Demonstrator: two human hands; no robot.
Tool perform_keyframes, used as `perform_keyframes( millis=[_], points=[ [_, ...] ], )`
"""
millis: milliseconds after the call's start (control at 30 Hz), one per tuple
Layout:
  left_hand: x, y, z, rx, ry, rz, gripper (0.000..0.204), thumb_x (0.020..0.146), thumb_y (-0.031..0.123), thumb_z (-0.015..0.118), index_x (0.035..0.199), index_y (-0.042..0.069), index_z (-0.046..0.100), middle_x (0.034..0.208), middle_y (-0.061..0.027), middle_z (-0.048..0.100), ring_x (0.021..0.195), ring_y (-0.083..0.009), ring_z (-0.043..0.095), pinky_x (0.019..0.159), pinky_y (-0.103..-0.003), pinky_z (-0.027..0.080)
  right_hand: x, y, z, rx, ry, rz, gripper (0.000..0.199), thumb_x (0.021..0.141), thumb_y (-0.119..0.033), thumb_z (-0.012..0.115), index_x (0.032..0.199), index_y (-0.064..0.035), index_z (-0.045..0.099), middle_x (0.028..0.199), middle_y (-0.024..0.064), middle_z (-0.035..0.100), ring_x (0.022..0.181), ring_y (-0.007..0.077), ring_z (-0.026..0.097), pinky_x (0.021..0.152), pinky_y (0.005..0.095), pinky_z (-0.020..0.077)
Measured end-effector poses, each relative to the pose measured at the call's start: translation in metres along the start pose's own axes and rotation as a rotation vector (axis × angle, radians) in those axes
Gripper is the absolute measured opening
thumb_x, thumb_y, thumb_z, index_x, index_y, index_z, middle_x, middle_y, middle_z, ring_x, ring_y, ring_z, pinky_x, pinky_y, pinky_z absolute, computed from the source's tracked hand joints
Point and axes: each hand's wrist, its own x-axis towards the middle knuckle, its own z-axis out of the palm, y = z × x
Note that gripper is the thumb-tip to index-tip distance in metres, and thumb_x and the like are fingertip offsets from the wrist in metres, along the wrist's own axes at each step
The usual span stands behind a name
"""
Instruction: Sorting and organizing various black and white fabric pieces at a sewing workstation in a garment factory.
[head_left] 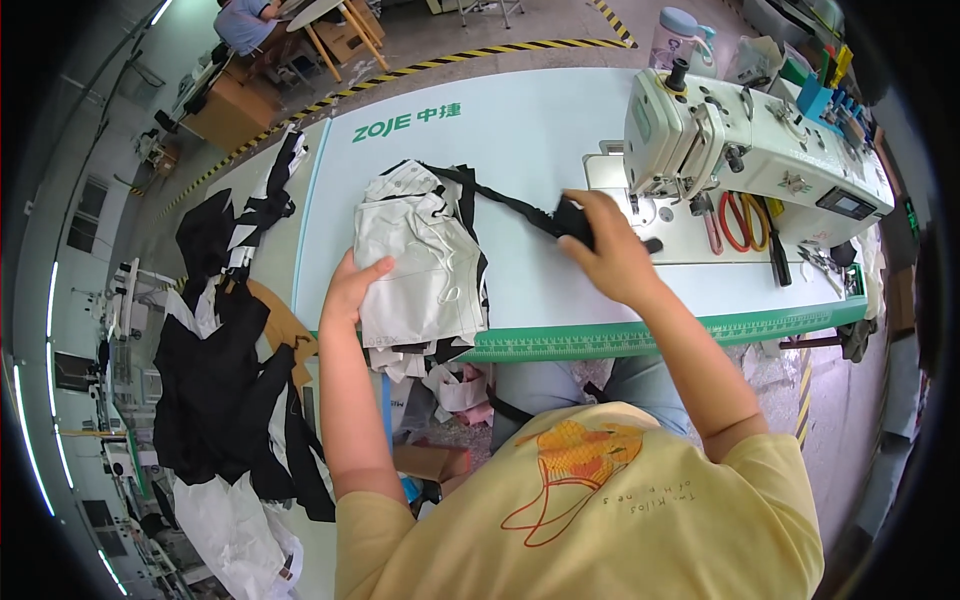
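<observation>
A stack of pale fabric pieces (415, 270) lies on the white sewing table, with black cloth showing along its right edge and loose white thread on top. My left hand (352, 290) grips the stack's left edge, its thumb on top and its other fingers partly hidden. To the right, my right hand (608, 250) is closed around a bunched black piece of fabric (572, 222). From that bunch a twisted black strip (500, 198) runs left to the stack's upper edge. The right hand is just left of the sewing machine (735, 150) and its metal plate.
Scissors with red and yellow handles (742, 222) lie below the machine arm. A bottle (678, 38) stands behind the machine. Black cut fabric (225, 380) and white cloth (235, 535) pile up at the left. A green ruler strip (570, 338) edges the table. Another person (245, 25) sits far off.
</observation>
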Motion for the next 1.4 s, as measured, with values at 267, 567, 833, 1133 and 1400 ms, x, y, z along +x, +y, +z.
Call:
perform_keyframes(
  millis=[267, 567, 833, 1133, 1400],
  points=[
    [-0.002, -0.008, -0.002, 0.014, 0.057, 0.006, 0.068, 0.073, 0.020, 0.078, 0.127, -0.002, 0.042, 0.113, -0.0146, 0.058, 0.098, -0.0244, 0.059, 0.083, -0.036, 0.049, -0.017, 0.035, 0.028, 0.113, -0.177, -0.171, 0.026, 0.077, -0.012, 0.068, 0.097, -0.0011, 0.057, 0.120, 0.0147, 0.057, 0.109, 0.0347, 0.053, 0.093, 0.0394, 0.0405],
    [-0.004, 0.004, 0.019, 0.156, 0.120, -0.003, 0.070, 0.074, 0.025, 0.076, 0.129, -0.003, 0.041, 0.120, -0.0177, 0.054, 0.109, -0.0268, 0.055, 0.090, -0.038, 0.046, -0.069, 0.028, -0.159, 1.950, -0.073, -0.092, 0.021, 0.089, -0.029, 0.058, 0.094, -0.0119, 0.046, 0.069, -0.0023, 0.048, 0.073, 0.0187, 0.067, 0.102, 0.0550, 0.0304],
    [-0.015, 0.012, 0.121, 1.346, 0.130, 0.673, 0.055, 0.085, 0.036, 0.059, 0.133, 0.015, 0.046, 0.144, -0.0141, 0.032, 0.132, -0.0353, 0.029, 0.109, -0.044, 0.023, -0.123, 0.019, -0.291, 1.392, 0.436, -0.153, 0.021, 0.091, -0.012, 0.056, 0.102, 0.0028, 0.046, 0.071, 0.0022, 0.038, 0.050, 0.0074, 0.034, 0.037, 0.0144, 0.0396],
    [-0.014, -0.018, 0.132, 1.247, 0.295, 1.011, 0.018, 0.075, 0.004, 0.060, 0.092, 0.003, 0.066, 0.096, -0.0111, 0.062, 0.095, -0.0315, 0.055, 0.086, -0.039, 0.044, -0.176, 0.002, -0.316, 0.600, 0.872, 0.429, 0.029, 0.098, -0.035, 0.040, 0.095, -0.0068, 0.045, 0.070, -0.0006, 0.038, 0.045, 0.0035, 0.028, 0.037, 0.0162, 0.0264],
    [-0.019, -0.018, 0.129, 0.507, 0.202, 0.627, 0.007, 0.080, 0.000, 0.063, 0.086, -0.002, 0.064, 0.083, -0.0060, 0.060, 0.077, -0.0183, 0.056, 0.070, -0.029, 0.045, -0.174, 0.037, -0.362, 0.594, 1.104, 0.023, 0.015, 0.092, -0.021, 0.041, 0.089, -0.0078, 0.048, 0.069, 0.0005, 0.040, 0.052, 0.0086, 0.033, 0.048, 0.0233, 0.0326]
  ],
)
